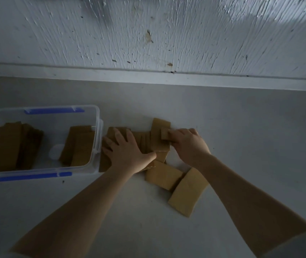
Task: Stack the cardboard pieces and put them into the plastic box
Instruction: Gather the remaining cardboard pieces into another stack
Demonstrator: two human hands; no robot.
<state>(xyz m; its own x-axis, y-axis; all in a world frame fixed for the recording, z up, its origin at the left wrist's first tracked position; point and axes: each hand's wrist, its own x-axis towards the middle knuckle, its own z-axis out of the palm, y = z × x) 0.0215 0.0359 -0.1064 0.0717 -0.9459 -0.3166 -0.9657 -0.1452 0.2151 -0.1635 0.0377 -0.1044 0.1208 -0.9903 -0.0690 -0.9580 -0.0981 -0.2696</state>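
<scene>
A clear plastic box [97, 131] with blue clips stands at the left on the grey floor. Inside it lie two stacks of brown cardboard pieces [5, 146], one left and one right. Just right of the box, loose cardboard pieces [159, 138] lie overlapping in a heap. My left hand [125, 149] rests flat, fingers spread, on the heap's left part. My right hand [187, 144] pinches a small cardboard piece [165, 134] at the heap's upper right. Two more cardboard pieces lie nearer me, one [162, 175] beside another [187, 192].
A white rough wall [167, 34] with a baseboard runs across the back, close behind the heap. Bare grey floor [260, 136] stretches to the right and toward me.
</scene>
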